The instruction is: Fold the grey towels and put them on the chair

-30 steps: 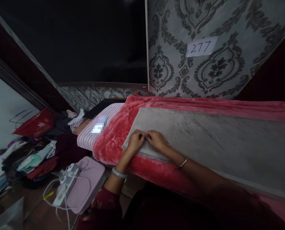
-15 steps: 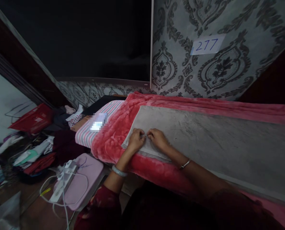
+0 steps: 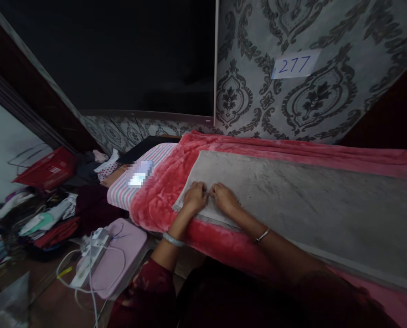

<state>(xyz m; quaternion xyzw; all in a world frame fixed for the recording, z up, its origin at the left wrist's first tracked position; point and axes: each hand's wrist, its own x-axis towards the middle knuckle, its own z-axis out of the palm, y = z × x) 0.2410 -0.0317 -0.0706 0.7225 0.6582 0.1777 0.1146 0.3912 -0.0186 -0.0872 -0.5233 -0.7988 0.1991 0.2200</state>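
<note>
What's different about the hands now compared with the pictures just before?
The left hand has turned more palm-down, hiding the gap seen earlier between thumb and fingers. The right hand remains close beside it. The gray cloth and red blanket look unchanged.

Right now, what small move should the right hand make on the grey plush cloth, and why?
Perhaps slide the right hand rightward, smoothing the grey plush cloth: both hands sit close together near its left end, while dark streaks, possibly creases, mark its surface farther right.
</note>
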